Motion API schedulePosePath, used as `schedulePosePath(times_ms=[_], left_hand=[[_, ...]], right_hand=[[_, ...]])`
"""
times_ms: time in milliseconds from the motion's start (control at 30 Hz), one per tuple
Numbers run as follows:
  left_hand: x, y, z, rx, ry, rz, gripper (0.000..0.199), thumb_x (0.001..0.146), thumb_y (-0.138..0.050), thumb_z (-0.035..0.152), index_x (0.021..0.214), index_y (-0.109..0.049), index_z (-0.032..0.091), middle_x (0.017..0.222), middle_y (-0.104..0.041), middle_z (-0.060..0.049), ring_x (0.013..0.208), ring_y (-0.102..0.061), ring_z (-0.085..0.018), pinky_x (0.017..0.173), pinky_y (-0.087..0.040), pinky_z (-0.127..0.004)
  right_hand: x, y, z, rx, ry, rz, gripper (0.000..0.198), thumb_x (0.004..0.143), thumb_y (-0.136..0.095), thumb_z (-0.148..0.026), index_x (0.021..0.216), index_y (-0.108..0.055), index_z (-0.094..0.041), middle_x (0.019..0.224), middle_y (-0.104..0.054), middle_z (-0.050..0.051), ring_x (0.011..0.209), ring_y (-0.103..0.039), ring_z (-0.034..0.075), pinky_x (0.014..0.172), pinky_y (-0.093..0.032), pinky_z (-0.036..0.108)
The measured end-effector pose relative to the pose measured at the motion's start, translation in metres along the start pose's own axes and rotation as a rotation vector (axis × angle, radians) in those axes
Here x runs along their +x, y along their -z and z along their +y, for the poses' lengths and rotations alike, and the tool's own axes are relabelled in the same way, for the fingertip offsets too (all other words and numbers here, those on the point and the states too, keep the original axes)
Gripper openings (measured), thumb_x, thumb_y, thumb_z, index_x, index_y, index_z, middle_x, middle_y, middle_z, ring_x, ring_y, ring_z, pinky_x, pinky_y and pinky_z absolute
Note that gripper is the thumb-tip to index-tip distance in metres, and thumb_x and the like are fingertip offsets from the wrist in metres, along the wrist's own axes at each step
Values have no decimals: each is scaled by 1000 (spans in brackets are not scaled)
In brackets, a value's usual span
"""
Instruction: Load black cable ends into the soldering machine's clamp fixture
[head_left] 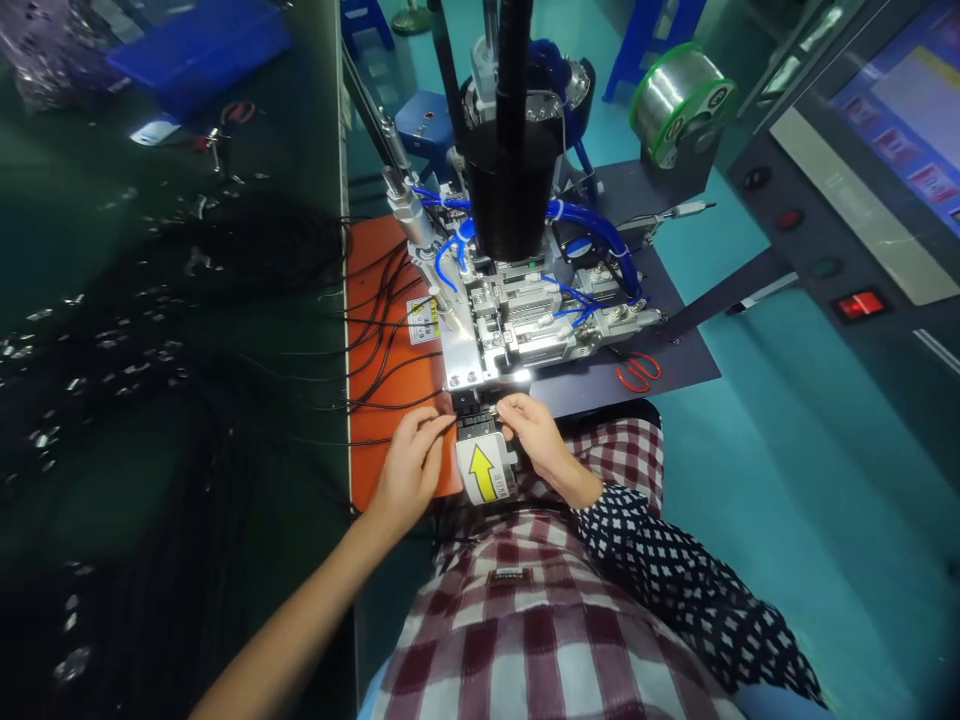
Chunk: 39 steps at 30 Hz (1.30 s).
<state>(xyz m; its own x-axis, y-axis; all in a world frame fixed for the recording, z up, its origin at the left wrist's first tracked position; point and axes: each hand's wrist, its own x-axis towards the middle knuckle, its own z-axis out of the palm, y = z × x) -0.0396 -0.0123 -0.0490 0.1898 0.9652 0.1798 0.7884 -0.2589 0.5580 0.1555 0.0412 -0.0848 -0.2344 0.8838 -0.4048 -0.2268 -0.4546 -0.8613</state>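
My left hand is closed, thumb and forefinger pinched at the left side of a small black fixture block. A thin black cable runs from the left into this hand. On the block's other side my right hand is closed in a pinch, its fingertips touching a small shiny part too small to name. Just below the block is a round housing with a yellow arrow label. Above it stands a metal machine with blue air tubes and a black funnel-shaped hood.
Black cables with shiny ends cover the dark table at left, some crossing an orange mat. Red-handled scissors lie right of the machine. A solder wire spool and a control panel stand at right.
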Motion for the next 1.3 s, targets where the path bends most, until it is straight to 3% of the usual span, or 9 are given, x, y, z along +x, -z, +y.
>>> schedulePosePath(times_ms=[167,333,667,800,1000,1067,1133,1200,1300], left_hand=[[-37,10,-8,365,57,-61,47,96,-40,21,143,-42,16,131,-54,-17,119,-50,-30,100,-45,-47],[-41,7,-8,560,31,-88,52,97,-39,29,147,-36,13,136,-53,-19,123,-49,-34,96,-48,-46],[-43,4,-11,508,31,-46,52,96,-42,27,147,-37,16,133,-54,-17,121,-51,-33,96,-49,-47],[-14,7,-19,445,59,-55,52,96,-40,28,146,-37,16,136,-51,-17,126,-48,-32,101,-46,-48],[26,51,-25,243,28,-109,37,98,-34,24,130,-51,16,130,-55,-14,120,-53,-23,96,-47,-37],[8,66,-14,169,-34,-284,26,98,-37,23,106,-62,19,101,-63,-7,92,-61,-17,81,-49,-28],[-21,70,1,254,-160,-598,25,95,-41,16,89,-64,20,81,-61,-4,73,-58,-15,70,-46,-28],[-50,64,12,451,-250,-713,24,87,-47,6,94,-67,18,86,-64,-7,80,-59,-20,71,-45,-32],[-75,46,21,685,-203,-796,34,81,-48,0,106,-67,13,94,-65,-14,86,-59,-26,69,-45,-37]], right_hand=[[0,1,0,-49,27,-10,29,81,-65,-45,77,-57,-18,52,-50,-6,51,-45,11,55,-37,26],[0,2,1,-55,50,15,32,78,-68,-48,77,-58,-18,55,-52,-6,51,-47,11,55,-38,26],[-10,34,12,-54,89,165,35,80,-65,-53,80,-61,-18,67,-55,-3,53,-48,10,55,-38,25],[-15,41,13,-66,73,176,35,80,-66,-52,75,-59,-18,59,-51,-4,52,-46,11,54,-36,26],[-25,46,3,-77,53,189,29,80,-68,-46,78,-60,-18,66,-52,-3,56,-45,11,56,-35,26],[-30,51,-4,-88,53,198,28,82,-67,-45,78,-59,-19,68,-52,-2,57,-45,11,56,-35,26],[-34,55,-11,-92,44,200,27,82,-67,-45,77,-59,-19,69,-52,-2,57,-44,11,56,-35,26],[-37,56,-16,-91,42,192,26,81,-68,-44,77,-59,-20,72,-53,-2,56,-45,11,57,-36,26],[-39,51,-20,-99,48,149,25,82,-68,-43,78,-60,-20,73,-54,-2,57,-45,11,58,-37,27]])
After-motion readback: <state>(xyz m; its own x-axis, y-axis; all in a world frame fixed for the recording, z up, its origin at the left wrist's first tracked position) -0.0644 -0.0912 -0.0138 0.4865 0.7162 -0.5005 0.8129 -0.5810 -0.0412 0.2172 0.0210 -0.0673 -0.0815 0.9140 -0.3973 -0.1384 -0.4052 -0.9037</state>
